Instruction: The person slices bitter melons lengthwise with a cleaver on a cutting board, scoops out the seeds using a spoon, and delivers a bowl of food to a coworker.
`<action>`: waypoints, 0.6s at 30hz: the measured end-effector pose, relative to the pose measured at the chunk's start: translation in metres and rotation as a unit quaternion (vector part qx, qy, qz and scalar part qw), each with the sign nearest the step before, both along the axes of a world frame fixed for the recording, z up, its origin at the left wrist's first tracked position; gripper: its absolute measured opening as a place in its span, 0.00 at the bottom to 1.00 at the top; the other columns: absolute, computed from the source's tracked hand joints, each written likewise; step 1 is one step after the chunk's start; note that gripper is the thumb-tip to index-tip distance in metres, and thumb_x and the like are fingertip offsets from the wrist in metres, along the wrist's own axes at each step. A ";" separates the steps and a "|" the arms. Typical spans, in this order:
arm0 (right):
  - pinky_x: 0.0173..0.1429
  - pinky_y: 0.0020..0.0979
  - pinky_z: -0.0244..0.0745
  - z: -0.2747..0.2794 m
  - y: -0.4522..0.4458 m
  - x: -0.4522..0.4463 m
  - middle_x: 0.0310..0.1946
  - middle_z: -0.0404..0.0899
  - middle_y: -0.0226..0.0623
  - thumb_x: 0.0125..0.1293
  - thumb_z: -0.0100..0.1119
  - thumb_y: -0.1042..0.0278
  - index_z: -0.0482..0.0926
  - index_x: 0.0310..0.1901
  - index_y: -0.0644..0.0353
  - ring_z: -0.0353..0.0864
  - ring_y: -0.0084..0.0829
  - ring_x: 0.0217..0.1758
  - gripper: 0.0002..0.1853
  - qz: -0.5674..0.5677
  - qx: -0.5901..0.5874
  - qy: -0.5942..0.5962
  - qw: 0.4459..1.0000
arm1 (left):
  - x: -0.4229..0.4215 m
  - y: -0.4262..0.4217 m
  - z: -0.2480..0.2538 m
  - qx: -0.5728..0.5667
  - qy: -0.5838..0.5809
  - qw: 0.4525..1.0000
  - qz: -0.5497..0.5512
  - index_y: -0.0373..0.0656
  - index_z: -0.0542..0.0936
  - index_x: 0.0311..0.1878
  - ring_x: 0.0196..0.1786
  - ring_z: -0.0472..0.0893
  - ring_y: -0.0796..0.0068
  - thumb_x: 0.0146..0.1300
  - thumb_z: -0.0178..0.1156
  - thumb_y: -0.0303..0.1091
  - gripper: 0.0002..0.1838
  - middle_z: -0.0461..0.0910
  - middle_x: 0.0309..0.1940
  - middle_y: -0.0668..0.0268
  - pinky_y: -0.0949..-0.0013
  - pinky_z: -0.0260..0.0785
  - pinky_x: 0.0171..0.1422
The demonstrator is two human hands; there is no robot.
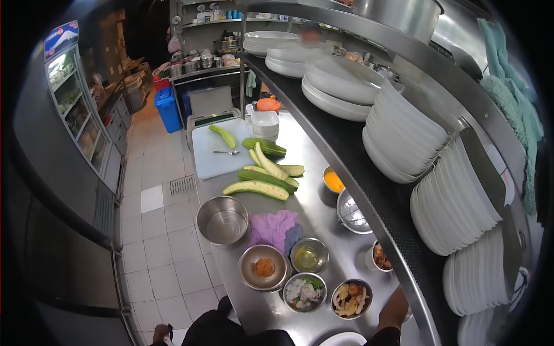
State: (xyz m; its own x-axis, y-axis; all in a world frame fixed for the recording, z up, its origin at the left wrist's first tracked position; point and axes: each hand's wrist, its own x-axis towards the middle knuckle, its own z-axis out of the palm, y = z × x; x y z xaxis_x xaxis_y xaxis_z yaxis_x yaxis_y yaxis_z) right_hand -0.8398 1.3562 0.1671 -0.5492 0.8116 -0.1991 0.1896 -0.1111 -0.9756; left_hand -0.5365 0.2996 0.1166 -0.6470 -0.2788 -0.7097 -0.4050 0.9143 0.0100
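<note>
Down by the near end of the surface (259,311), your right hand (397,301) is half hidden by the shelf (340,135), so can't tell how open that grip is or what's in it. Bowl of browned pieces (336,309) is just left. Left hand (161,333)'s low over the floor (190,259), grip unreadable too.

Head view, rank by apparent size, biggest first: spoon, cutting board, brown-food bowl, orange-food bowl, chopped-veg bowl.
1. Cutting board
2. Orange-food bowl
3. Chopped-veg bowl and brown-food bowl: too alike to rank
4. Spoon

Apparent size only; the bowls sit nearer the camera than the board and spoon.
</note>
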 end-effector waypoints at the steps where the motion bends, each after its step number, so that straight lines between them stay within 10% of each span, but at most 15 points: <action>1: 0.66 0.42 0.65 0.004 -0.002 0.006 0.66 0.66 0.37 0.67 0.55 0.51 0.63 0.67 0.53 0.64 0.40 0.69 0.30 -0.001 0.011 0.002 1.000 | -0.015 0.001 -0.011 0.032 0.002 0.993 0.110 0.46 0.85 0.33 0.42 0.84 0.58 0.62 0.50 0.56 0.24 0.84 0.34 0.57 0.54 0.76 0.48; 6: 0.67 0.42 0.65 0.039 -0.011 0.025 0.66 0.65 0.36 0.68 0.54 0.52 0.63 0.68 0.53 0.63 0.40 0.70 0.30 0.058 0.248 -0.050 0.966 | -0.129 -0.026 -0.014 0.083 0.252 0.941 0.209 0.46 0.85 0.37 0.47 0.81 0.48 0.51 0.69 0.51 0.19 0.83 0.38 0.49 0.54 0.73 0.54; 9: 0.68 0.40 0.67 0.103 -0.054 0.052 0.65 0.65 0.33 0.69 0.53 0.57 0.61 0.68 0.54 0.64 0.34 0.68 0.29 -0.140 -0.187 0.179 0.956 | -0.200 -0.029 0.016 0.155 0.349 0.908 0.171 0.44 0.85 0.38 0.43 0.81 0.46 0.52 0.68 0.47 0.18 0.82 0.36 0.46 0.54 0.73 0.50; 11: 0.67 0.42 0.69 0.125 -0.082 0.086 0.63 0.69 0.35 0.69 0.54 0.60 0.64 0.66 0.58 0.68 0.33 0.65 0.26 -0.223 -0.194 0.185 0.937 | -0.231 -0.032 0.003 0.163 0.386 0.892 0.172 0.43 0.85 0.36 0.39 0.82 0.49 0.52 0.68 0.45 0.15 0.82 0.33 0.47 0.56 0.74 0.47; 12: 0.65 0.41 0.71 0.132 -0.090 0.106 0.61 0.70 0.37 0.69 0.53 0.62 0.66 0.64 0.60 0.70 0.33 0.64 0.24 -0.095 0.080 -0.032 0.992 | -0.247 -0.038 -0.004 0.162 0.406 0.888 0.144 0.43 0.85 0.36 0.38 0.82 0.50 0.52 0.68 0.44 0.15 0.82 0.32 0.47 0.56 0.74 0.45; 13: 0.64 0.40 0.72 0.123 -0.088 0.129 0.59 0.72 0.38 0.70 0.52 0.64 0.67 0.63 0.62 0.72 0.34 0.62 0.22 0.051 0.330 -0.255 0.908 | -0.260 -0.036 0.005 0.211 0.306 0.907 0.198 0.45 0.85 0.35 0.39 0.82 0.51 0.53 0.68 0.42 0.12 0.83 0.33 0.48 0.56 0.74 0.46; 15: 0.56 0.35 0.78 0.088 -0.093 0.176 0.56 0.74 0.40 0.69 0.53 0.66 0.69 0.60 0.64 0.75 0.31 0.57 0.21 -0.011 0.456 -0.044 0.889 | -0.276 -0.040 -0.020 0.196 0.265 0.938 0.111 0.46 0.86 0.33 0.41 0.83 0.53 0.54 0.68 0.43 0.11 0.84 0.33 0.52 0.57 0.74 0.48; 18: 0.53 0.33 0.77 0.132 -0.179 0.225 0.51 0.78 0.43 0.67 0.56 0.64 0.71 0.62 0.60 0.78 0.33 0.52 0.23 -0.084 0.072 0.117 0.987 | -0.300 -0.029 -0.029 0.200 0.073 0.976 0.036 0.51 0.87 0.38 0.49 0.81 0.55 0.57 0.64 0.48 0.13 0.84 0.41 0.54 0.56 0.73 0.54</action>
